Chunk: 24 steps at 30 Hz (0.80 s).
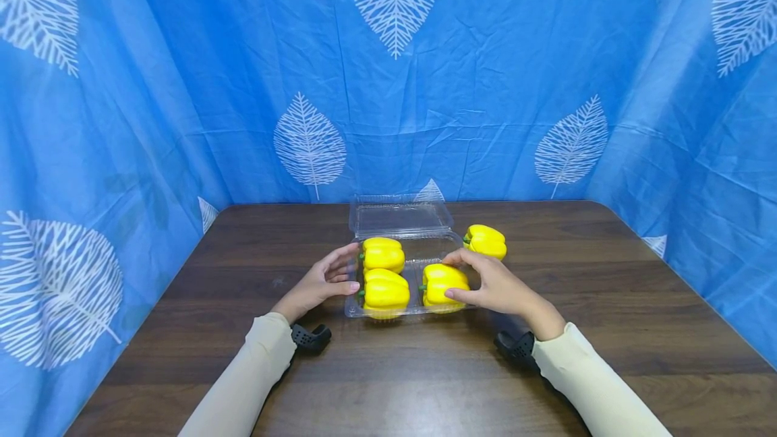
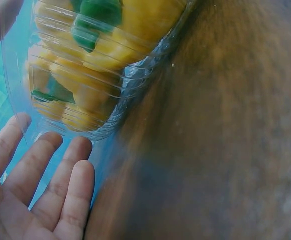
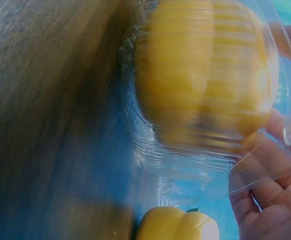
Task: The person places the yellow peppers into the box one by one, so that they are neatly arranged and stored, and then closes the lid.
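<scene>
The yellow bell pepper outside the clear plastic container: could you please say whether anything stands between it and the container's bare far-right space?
Only the clear plastic container's right wall appears to stand between the yellow bell pepper outside and that space. The clear plastic lid stands open behind; the right hand is close in front.

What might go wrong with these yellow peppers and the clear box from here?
The loose pepper lies outside the box, close behind the right hand; a stray knuckle might send it rolling.

The box looks like thin plastic, so pressing on the front right pepper might bend or slide it, even with the left hand beside its left wall.

The lid is open behind, so a jolt might swing it.
</scene>
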{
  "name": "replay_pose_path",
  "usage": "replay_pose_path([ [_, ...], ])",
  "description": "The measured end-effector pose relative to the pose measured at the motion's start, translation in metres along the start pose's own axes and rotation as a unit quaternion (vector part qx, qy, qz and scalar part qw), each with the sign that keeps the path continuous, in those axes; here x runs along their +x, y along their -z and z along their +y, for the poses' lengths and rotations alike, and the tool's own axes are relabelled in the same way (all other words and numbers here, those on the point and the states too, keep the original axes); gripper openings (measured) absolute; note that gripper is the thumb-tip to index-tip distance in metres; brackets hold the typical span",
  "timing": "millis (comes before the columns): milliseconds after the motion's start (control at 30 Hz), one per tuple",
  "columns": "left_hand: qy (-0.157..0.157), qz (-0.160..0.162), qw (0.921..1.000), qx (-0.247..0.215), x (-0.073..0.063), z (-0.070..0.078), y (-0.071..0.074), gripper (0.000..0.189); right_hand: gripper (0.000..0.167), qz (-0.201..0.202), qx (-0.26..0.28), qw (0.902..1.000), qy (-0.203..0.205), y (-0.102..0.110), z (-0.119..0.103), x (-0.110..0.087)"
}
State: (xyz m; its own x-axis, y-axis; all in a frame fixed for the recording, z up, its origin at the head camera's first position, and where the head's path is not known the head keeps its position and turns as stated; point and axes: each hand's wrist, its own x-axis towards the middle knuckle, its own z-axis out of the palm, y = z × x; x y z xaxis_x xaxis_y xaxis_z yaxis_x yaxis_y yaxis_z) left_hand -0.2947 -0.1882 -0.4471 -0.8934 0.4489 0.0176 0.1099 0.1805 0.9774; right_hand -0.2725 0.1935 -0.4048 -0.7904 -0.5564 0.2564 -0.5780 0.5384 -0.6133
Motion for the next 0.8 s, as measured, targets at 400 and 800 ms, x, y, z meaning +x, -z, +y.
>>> replay_pose_path([
  [400,0.000,0.001,1.0000,0.003,0.0008,-0.0004,0.0001,0.086,0.051,0.008,0.024,0.9997,0.006,-0.0010,-0.0002,-0.0006],
  [800,-0.001,0.000,1.0000,0.003,0.0011,-0.0017,0.0002,0.086,0.041,0.044,0.054,0.9971,0.030,0.0016,0.0020,-0.0010],
])
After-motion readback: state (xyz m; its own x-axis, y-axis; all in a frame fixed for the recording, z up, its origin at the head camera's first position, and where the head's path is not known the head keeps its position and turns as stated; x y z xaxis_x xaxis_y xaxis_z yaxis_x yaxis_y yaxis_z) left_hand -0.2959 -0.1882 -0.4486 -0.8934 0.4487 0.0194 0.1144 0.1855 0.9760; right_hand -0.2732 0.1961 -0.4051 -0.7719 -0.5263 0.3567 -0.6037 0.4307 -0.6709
